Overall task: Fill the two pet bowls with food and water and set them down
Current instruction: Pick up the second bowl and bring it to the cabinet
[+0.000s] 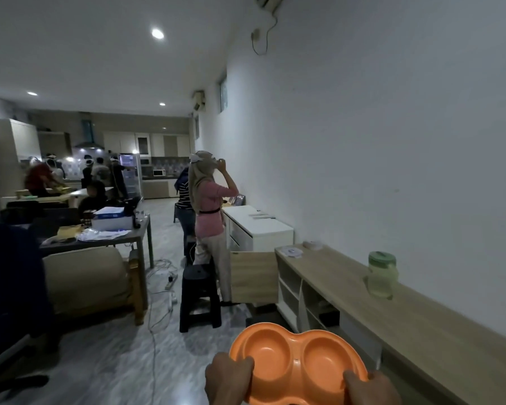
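Low over the floor [114,361]: orange double bowl [297,359], empty

Gripped at its left rim by curled left hand [227,378], at its right rim by curled right hand [368,388]. Probably light, stiff, slick plastic; best carried level by both ends.

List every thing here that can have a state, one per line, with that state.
Orange plastic double pet bowl: both wells empty, held in the air.
Left hand: grips the bowl's left rim.
Right hand: grips the bowl's right rim.
Clear plastic jug with green lid: lidded, upright on the long wooden counter.
Wooden cabinet door: swung open.
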`<state>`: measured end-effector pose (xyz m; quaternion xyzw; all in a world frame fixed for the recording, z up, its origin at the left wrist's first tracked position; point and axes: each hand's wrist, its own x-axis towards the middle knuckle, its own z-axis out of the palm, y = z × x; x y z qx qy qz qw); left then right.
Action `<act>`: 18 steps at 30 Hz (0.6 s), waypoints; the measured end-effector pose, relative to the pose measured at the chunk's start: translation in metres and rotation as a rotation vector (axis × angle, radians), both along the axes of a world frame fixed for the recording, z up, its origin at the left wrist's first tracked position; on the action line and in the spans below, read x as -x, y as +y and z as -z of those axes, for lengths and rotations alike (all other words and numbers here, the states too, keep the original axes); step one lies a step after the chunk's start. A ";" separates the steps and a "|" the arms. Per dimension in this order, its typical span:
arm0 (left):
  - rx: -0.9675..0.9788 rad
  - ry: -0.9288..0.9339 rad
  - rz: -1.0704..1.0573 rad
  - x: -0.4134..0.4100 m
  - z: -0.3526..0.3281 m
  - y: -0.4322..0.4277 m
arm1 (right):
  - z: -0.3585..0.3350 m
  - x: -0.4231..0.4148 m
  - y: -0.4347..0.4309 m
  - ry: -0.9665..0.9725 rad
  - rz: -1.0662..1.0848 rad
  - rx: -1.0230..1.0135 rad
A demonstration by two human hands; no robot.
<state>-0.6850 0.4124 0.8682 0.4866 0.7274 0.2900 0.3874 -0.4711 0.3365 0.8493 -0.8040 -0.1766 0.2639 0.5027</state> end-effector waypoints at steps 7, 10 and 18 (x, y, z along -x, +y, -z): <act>0.020 -0.025 0.021 -0.037 0.012 0.120 | 0.007 -0.034 0.124 0.025 0.052 0.039; 0.020 -0.033 0.038 -0.061 0.012 0.181 | 0.004 -0.054 0.177 0.006 0.050 -0.023; 0.001 -0.018 0.056 -0.144 -0.002 0.355 | -0.006 -0.143 0.360 -0.136 0.091 0.014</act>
